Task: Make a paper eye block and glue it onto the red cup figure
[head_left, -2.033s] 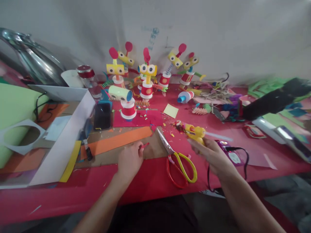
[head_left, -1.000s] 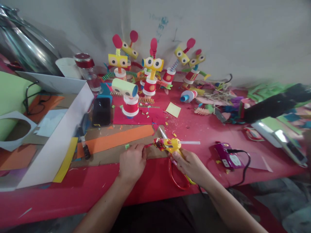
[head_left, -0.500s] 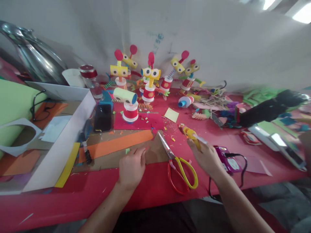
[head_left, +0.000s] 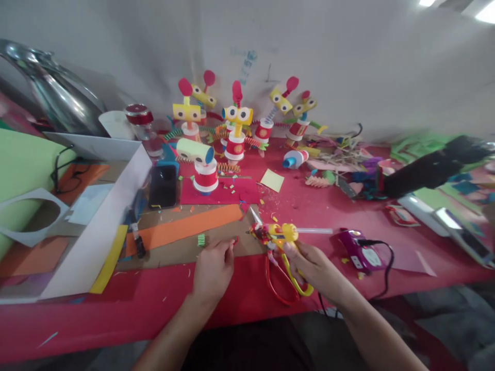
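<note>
My right hand (head_left: 314, 267) is wrapped round a yellow hot glue gun (head_left: 284, 233), its nozzle pointing left. A clear glue stick (head_left: 315, 231) sticks out of its back. Under the gun lie large scissors (head_left: 279, 288) with one red and one yellow handle, partly covered. My left hand (head_left: 213, 268) is closed in a pinch over the cardboard (head_left: 242, 248), with a small red paper piece (head_left: 235, 240) at the fingertips. Beside it sits a small green folded paper piece (head_left: 201, 240). An orange paper strip (head_left: 185, 226) lies just beyond.
Several paper-cup figures (head_left: 235, 147) with yellow heads stand against the wall. A phone (head_left: 163, 186), a marker (head_left: 136, 234) and a white box (head_left: 100, 221) are at left. A purple corded box (head_left: 359, 250), paper scraps (head_left: 340, 154) and a black cylinder (head_left: 421, 172) are at right.
My right hand has brought the glue gun left and toward me, over the scissors, and its nozzle now points left. The left hand has barely moved.
</note>
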Available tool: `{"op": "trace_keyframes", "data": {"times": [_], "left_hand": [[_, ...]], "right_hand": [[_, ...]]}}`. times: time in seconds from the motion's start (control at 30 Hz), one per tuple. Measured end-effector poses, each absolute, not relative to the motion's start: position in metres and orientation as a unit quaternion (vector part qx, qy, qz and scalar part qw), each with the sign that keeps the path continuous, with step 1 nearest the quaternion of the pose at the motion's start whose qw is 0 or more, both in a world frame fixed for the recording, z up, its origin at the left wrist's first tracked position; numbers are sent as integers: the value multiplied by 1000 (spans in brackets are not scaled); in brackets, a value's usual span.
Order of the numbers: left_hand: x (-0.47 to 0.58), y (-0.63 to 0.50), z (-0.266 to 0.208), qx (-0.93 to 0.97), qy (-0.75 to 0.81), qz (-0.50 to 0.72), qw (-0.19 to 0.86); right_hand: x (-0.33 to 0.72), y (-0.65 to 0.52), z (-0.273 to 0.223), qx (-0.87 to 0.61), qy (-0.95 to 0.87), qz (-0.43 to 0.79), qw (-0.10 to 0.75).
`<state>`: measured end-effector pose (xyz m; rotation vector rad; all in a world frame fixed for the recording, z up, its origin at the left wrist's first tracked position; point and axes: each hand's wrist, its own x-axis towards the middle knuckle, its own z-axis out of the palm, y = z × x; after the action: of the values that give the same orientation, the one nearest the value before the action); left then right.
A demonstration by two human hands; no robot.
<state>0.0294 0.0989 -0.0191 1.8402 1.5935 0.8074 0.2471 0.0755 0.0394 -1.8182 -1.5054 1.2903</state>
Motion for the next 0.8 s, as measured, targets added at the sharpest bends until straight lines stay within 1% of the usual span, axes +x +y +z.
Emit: {"op": "trace_keyframes", "data": {"times": [0.1, 0.23, 0.33, 0.53, 0.8], "left_hand": [[29, 98, -22, 689, 600, 294, 280], [26, 99, -25, 674, 615, 303, 276], [25, 99, -27, 662, 623, 311, 279], [25, 99, -28, 689, 603, 308, 258], [25, 99, -29, 687, 597, 318, 266]], "right_hand": [[241, 73, 27, -644, -569, 463, 217], [242, 73, 15, -638, -571, 461, 233], [241, 74, 15, -634, -564, 474, 235], [234, 79, 19, -643, -603, 421, 214], [231, 84, 16, -642, -622, 400, 202]]}}
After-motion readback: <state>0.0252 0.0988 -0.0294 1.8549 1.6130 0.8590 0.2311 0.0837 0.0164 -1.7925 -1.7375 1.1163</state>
